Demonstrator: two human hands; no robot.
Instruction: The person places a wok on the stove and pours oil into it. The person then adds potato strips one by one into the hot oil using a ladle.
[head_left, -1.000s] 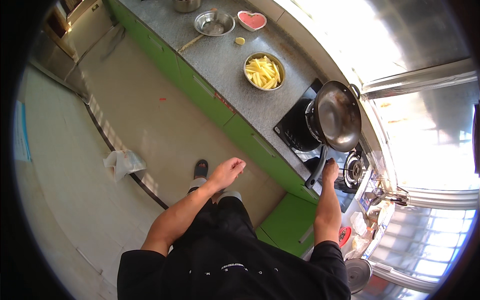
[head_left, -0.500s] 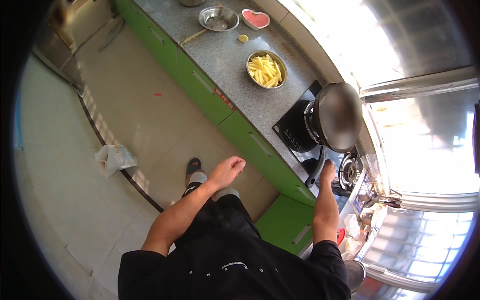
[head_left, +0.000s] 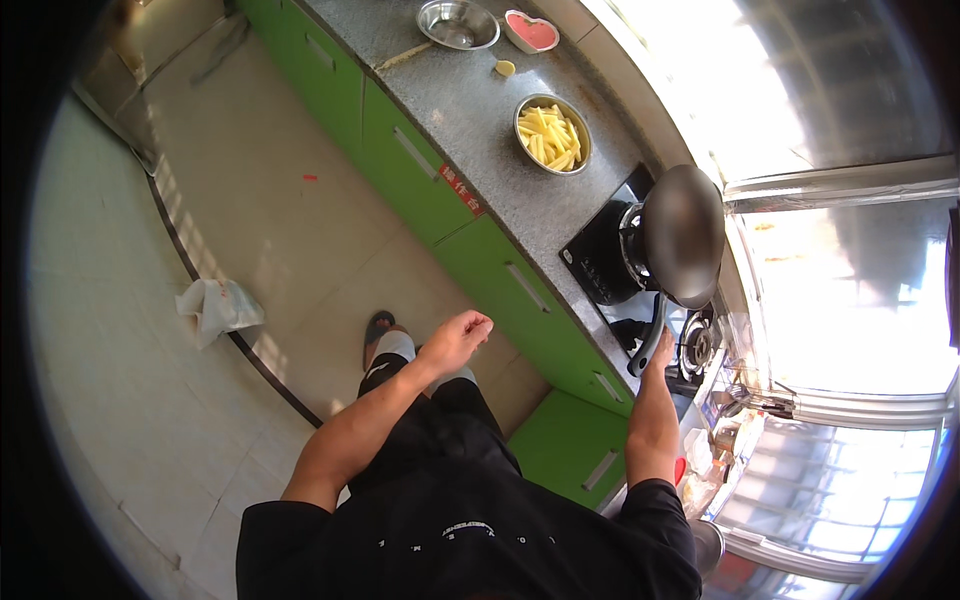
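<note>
A dark wok (head_left: 685,235) sits over a burner of the black gas stove (head_left: 597,262), its inside blurred. Its black handle (head_left: 652,340) points back toward me. My right hand (head_left: 661,352) is down beside that handle, over the stove. Its fingers are mostly hidden, so whether it grips the handle or touches the stove cannot be made out. My left hand (head_left: 456,340) hangs in front of my body, away from the counter, fingers curled in with nothing visible in them. Farther along the counter, a metal bowl (head_left: 519,140) holds pale yellow potato strips (head_left: 550,137).
A second metal bowl (head_left: 458,24), a pink heart-shaped dish (head_left: 531,32) and a small yellowish piece (head_left: 505,68) lie on the grey counter (head_left: 470,130). Another burner (head_left: 697,345) is right of my right hand. A white plastic bag (head_left: 218,308) lies on the floor.
The view has shifted slightly, so the counter things appear a little up and right. My right hand stays beside the wok handle; my left hand keeps its curled pose.
</note>
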